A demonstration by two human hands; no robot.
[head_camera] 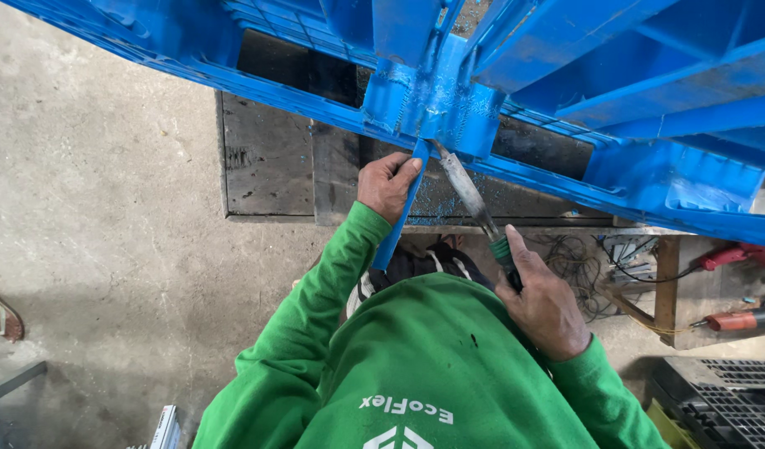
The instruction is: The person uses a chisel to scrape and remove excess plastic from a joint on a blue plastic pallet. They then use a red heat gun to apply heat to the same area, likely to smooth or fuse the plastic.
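A big blue plastic pallet (565, 75) fills the top of the head view, tilted over a dark wooden board. My left hand (386, 185) grips a long blue plastic strip (399, 218) whose upper end touches the pallet's central joint (432, 104). My right hand (544, 303) holds a tool with a green handle and a long metal blade (467, 193). The blade's tip meets the same joint beside the strip. Both arms wear green sleeves.
A dark wooden board (270, 158) lies on the concrete floor under the pallet. Tangled wires (578, 270), red power tools (736, 254) and a black crate (727, 403) sit at the right. Someone's sandalled foot (1, 314) shows at the left edge.
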